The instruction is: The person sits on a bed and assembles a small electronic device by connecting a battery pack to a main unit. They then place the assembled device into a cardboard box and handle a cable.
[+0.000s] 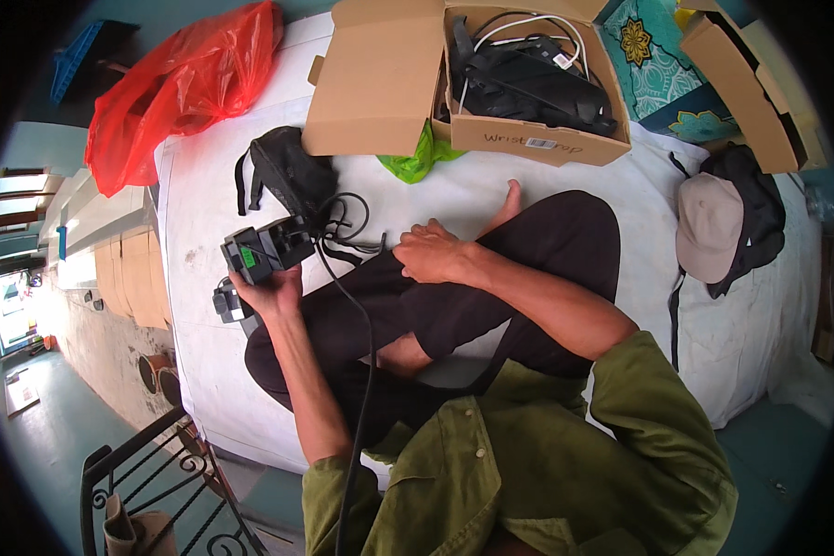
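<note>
Head view, left to right: one red plastic bag (190,93) spreads over the upper left. Below it, left of centre, one small dark piece (229,304) shows just beside the left wrist.

Right above the left hand (275,295) sits one black device (267,252) with a green label. The hand grasps it from below, fingers wrapped under it; its long axis runs across the frame, rising slightly to the right. The left hand is the nearer one; the right is well apart from it.

One black pouch (292,171) lies just above the device, its straps loose. One long dark cable (371,347) runs from near the device to the lower edge.

One bright green bag (420,159) shows at upper centre. Below it, the right hand (433,252) is loosely curled over the legs; whether it pinches anything I cannot tell.

One open carton (500,139) at the top holds black gear and a white cable. Farther right come one teal patterned box (658,60), one beige cap (709,227) and one dark bag (763,204), the cap resting against it.
</note>
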The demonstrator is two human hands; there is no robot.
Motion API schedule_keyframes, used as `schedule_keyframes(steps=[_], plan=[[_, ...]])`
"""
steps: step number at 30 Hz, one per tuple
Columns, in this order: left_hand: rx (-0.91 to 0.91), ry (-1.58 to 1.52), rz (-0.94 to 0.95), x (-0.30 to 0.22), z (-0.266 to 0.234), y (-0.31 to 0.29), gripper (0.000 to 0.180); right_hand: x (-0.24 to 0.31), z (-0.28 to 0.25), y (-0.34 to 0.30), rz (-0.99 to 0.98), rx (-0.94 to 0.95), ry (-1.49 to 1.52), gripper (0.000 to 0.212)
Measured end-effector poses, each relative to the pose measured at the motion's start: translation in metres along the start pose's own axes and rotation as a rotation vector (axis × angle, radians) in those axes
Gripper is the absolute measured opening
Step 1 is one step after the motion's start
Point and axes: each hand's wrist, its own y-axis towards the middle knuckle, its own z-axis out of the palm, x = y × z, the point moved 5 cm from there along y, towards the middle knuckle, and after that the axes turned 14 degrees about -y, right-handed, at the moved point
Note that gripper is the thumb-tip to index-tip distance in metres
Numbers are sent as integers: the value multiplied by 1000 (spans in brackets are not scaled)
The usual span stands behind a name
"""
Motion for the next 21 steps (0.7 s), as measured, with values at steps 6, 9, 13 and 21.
schedule_keyframes(steps=[6, 9, 13, 21], plan=[[-10, 32, 10, 1, 2, -2, 50, -7, 14, 5, 14, 26, -25, 20], [-44, 24, 41, 1, 5, -3, 51, -6, 14, 5, -9, 87, -5, 20], [3, 34, -20, 0, 3, -2, 53, -4, 11, 7, 25, 34, 23, 24], [-4, 26, -24, 4, 7, -4, 50, -6, 15, 32, 39, -90, 70, 21]])
